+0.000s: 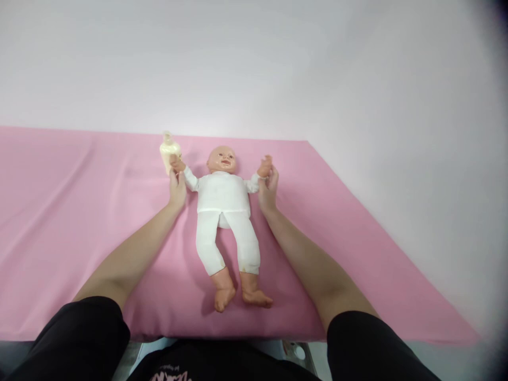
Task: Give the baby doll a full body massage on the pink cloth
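So my left hand (177,186) fingers are clamped on the doll (223,196)'s wrist at 10 o'clock, right hand (269,186) fingers gripping the other at 2, bottle (169,151) just beyond.

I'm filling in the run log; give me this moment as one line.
left hand: holds doll's wrist | right hand: holds doll's other wrist | doll: face up on pink sheet | bottle: by doll's hand
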The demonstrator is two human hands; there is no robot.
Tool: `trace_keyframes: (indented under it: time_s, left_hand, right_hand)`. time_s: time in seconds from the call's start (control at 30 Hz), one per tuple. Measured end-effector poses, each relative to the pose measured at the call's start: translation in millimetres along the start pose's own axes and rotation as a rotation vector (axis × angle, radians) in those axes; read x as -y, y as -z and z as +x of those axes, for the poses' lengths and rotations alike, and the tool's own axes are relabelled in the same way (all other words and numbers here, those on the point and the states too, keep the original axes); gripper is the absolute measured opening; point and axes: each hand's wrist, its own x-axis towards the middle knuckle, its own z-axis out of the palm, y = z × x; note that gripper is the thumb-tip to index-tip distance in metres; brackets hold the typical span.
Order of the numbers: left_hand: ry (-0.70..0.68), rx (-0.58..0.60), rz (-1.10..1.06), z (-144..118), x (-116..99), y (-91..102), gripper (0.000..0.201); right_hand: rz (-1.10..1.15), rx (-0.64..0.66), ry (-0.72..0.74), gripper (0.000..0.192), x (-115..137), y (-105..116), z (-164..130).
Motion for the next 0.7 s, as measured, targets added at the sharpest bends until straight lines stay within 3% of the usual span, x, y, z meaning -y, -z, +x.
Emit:
trace_keyframes:
  time_s: [0.17,0.27,0.33,0.43,0.57,0.7]
  left_hand:
    - [-0.277,0.443,0.285,-10.5,-15.4,-7.4,0.059]
    - [-0.316,0.553,0.376,-13.6,-16.7,-10.0,0.054]
    - [-0.303,0.486,0.339,-13.8,-15.2,-10.2,0.055]
    - [-0.218,0.295,0.188,-10.6,-10.2,-8.5,0.058]
    - [0.052,-0.017,-0.028,-1.1,1.1,-2.6,0.042]
    - [0.344,-0.227,-0.173,8.9,12.5,3.7,0.027]
  right_hand:
    - [-0.205,0.403,0.147,0.046,23.6,-11.3,-10.0]
    - [-0.236,0.465,0.184,0.044,23.7,-12.1,-11.9]
    - [-0.205,0.389,0.121,0.047,21.2,-11.5,-11.6]
    - [-0.097,0.210,0.011,0.054,15.8,-9.6,-8.5]
    - [0.061,-0.014,-0.035,0.059,-1.1,-1.9,1.8]
    - [0.123,-0.259,-0.251,0.061,-33.8,9.5,11.0]
